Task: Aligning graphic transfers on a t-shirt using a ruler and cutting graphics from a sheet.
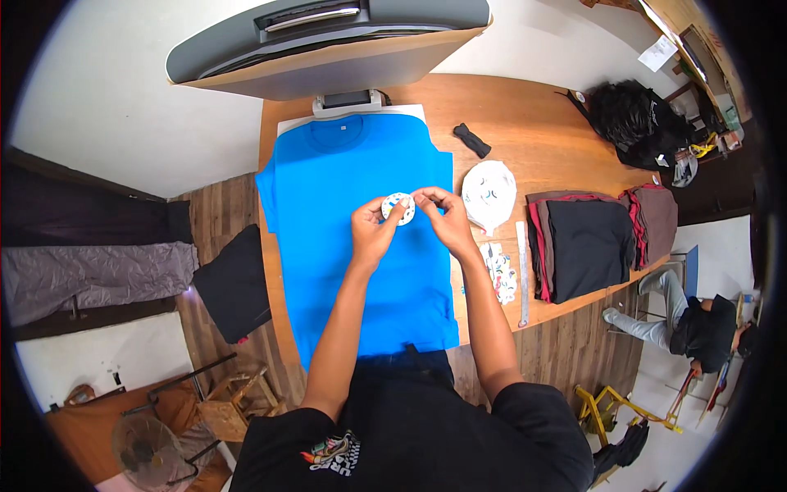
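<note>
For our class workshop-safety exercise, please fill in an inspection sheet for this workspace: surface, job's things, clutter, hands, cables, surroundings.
Surface: wooden table, bare wood showing toward the back.
Job's things: blue T-shirt spread before a press with its lid raised; round patterned piece held above the shirt.
Clutter: black cloth roll, white patterned bundle, ruler, folded dark garments, all right of the shirt.
Hands: left hand grips the round piece; right hand has fingertips at its edge, contact unclear.
Cables: nothing clearly seen.
Surroundings: fan lower left; another person at right.
</note>
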Action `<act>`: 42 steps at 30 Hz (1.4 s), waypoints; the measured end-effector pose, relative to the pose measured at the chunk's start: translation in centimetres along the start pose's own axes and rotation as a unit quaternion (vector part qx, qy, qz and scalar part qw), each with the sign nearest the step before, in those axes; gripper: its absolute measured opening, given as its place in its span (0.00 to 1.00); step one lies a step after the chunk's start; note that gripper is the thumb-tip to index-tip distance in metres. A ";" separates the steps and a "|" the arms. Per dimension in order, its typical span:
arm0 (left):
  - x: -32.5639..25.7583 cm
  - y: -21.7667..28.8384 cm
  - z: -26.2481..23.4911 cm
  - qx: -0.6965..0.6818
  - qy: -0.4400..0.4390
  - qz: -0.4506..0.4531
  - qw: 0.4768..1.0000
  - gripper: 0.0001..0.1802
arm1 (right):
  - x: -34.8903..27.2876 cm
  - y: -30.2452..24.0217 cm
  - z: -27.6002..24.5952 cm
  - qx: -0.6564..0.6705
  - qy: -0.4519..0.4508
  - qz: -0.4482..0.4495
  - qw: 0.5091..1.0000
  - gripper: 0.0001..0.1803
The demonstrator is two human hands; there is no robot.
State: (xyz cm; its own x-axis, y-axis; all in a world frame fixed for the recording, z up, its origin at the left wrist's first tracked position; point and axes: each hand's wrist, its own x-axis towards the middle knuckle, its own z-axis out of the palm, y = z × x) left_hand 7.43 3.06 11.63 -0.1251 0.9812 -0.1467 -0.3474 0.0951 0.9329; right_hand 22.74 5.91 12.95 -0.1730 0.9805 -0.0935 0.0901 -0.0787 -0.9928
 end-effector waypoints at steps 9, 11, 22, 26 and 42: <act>-0.4 0.8 0.3 0.010 0.003 0.004 1.000 0.10 | 0.0 -0.4 -0.3 0.009 -0.001 0.008 1.000 0.11; -0.5 1.2 0.4 0.014 0.003 0.005 1.000 0.10 | -0.1 -0.4 -0.3 0.013 0.000 0.004 1.000 0.11; -0.4 0.9 0.1 0.034 -0.002 0.009 0.999 0.10 | -0.1 -0.3 -0.4 -0.072 0.002 -0.059 0.996 0.09; -0.5 0.9 0.2 0.036 -0.001 0.003 0.999 0.09 | -0.1 0.1 -0.4 -0.098 0.022 -0.064 0.993 0.10; -0.6 0.5 0.0 0.038 -0.011 -0.007 0.999 0.09 | -1.7 1.5 -2.0 -0.088 0.050 -0.052 0.994 0.10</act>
State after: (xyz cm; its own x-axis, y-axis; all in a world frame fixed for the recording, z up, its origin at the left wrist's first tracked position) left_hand 7.28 2.48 12.21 -0.1005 0.9830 -0.1540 -0.2781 0.1209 0.9529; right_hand 25.11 4.47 11.78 -0.0926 0.9954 0.0257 0.2480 0.0481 -0.9676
